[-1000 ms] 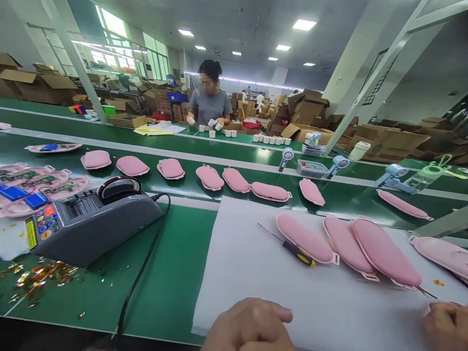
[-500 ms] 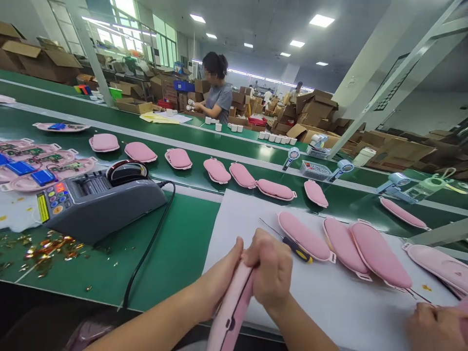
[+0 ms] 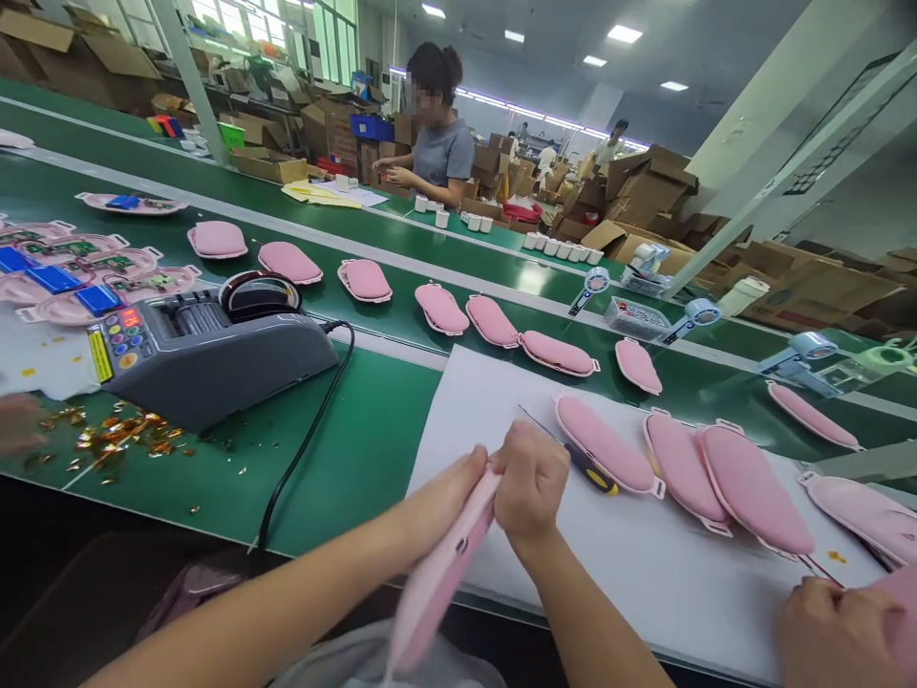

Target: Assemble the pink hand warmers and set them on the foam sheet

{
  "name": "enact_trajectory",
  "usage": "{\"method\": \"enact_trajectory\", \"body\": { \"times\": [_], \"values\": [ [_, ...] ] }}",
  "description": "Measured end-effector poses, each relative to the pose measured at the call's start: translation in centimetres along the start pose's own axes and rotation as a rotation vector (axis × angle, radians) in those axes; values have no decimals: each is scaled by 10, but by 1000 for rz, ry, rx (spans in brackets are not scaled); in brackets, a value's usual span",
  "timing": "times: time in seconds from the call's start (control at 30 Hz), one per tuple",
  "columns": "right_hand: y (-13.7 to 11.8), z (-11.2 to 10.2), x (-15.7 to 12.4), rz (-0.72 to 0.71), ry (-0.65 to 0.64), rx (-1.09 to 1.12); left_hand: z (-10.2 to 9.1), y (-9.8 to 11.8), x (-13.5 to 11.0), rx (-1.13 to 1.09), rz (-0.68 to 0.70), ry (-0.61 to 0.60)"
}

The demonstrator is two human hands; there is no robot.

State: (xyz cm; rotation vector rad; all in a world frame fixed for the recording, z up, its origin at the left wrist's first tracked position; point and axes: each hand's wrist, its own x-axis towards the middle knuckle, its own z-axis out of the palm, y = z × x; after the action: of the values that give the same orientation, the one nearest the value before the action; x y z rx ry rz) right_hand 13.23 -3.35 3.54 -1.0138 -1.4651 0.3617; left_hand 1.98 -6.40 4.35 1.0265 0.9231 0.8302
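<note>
Both my hands hold one pink padded case (image 3: pixel 448 578), tilted on edge over the front of the bench. My left hand (image 3: pixel 451 497) lies along its left side, thumb up at the top end. My right hand (image 3: pixel 530 483) is closed around the upper right end, its fingers curled. A seam and a small dark slot show along the narrow side. Just past my right hand, a screwdriver (image 3: pixel 598 478) with a black and yellow handle rests on the white sheet (image 3: pixel 444 430), beside another pink case (image 3: pixel 606 444).
A grey tape dispenser (image 3: pixel 229 368) with a black cable stands at left, near gold tape scraps (image 3: pixel 129 435). Open pink shells with blue batteries (image 3: pixel 53 279) lie behind it. More pink cases line the green belt. Other people's hands show at right (image 3: pixel 838 621) and far left (image 3: pixel 18 420).
The case in my hands has tipped and turned slightly, its lower end swinging up and left. My view has shifted a little. A blurred hand has appeared at the far left edge.
</note>
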Motion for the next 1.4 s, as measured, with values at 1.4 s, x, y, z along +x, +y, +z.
{"method": "enact_trajectory", "body": {
  "times": [1.4],
  "values": [
    [52,-16,-46,-169,-223,-592,-46,-49,19,1159,730,598]
  ]
}}
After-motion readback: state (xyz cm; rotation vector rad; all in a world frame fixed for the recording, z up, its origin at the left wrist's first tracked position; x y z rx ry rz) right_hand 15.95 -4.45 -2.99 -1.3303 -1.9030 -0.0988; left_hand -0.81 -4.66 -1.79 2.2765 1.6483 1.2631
